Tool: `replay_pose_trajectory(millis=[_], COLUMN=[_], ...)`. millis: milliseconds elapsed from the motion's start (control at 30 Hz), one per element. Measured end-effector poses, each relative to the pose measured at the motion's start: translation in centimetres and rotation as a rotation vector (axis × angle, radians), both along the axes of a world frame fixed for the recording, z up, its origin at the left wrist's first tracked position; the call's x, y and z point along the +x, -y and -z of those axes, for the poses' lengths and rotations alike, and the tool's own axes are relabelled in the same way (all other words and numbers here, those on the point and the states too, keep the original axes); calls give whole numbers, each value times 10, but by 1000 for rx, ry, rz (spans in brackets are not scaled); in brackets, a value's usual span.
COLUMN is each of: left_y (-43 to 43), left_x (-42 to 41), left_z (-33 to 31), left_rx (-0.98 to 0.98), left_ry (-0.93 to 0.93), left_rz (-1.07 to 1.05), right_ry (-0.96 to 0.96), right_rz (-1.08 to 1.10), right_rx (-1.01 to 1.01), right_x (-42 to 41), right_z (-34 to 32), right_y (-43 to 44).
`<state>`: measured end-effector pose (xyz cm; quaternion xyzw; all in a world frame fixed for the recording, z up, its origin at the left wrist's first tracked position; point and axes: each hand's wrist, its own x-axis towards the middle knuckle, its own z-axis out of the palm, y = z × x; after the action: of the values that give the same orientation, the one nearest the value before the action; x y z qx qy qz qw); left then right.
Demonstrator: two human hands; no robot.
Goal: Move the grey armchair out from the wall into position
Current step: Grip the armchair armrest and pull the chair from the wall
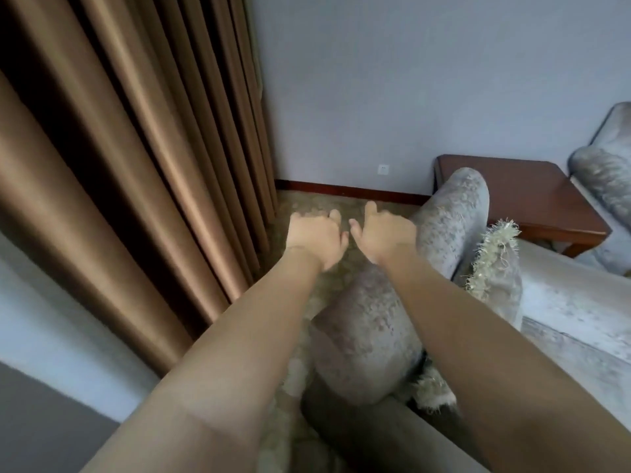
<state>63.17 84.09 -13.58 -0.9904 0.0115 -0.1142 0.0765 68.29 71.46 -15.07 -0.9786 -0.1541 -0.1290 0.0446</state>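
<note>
The left hand (pixel 316 238) and the right hand (pixel 382 235) are hovering with loose fingers, holding nothing, just beside the grey armchair (pixel 365 336), which is standing near the wall (pixel 375 97); gripping its padded arm firmly and pulling evenly seems best.

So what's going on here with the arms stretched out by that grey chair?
A person is reaching both arms forward beside the grey armchair. The left hand and right hand hang over the carpet with loosely curled fingers, holding nothing; neither grips the chair. The armchair, a fringed cushion on it, stands by a wooden side table near the wall, a brown curtain to its left.
</note>
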Motion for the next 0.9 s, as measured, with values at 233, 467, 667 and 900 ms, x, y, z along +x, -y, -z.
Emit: replay_pose_trajectory(millis=[233,467,667,900], left_y=[3,31,47,62], left_x=[15,-5,-7,-8], left_z=[76,151,180,193], left_rx=[-181,-387,-530,-664], left_ry=[-150,-344,-398,-106], left_rz=[-45,-335,-529,-859], right_ry=[-207,-265,-303,-289], right_rz=[-60,-195,-435,-587], right_rx=[-36,-234,-257,-160], right_x=[11,2,18,35], right_z=[67,120,143,167], right_y=[-18,-15,-25,-5])
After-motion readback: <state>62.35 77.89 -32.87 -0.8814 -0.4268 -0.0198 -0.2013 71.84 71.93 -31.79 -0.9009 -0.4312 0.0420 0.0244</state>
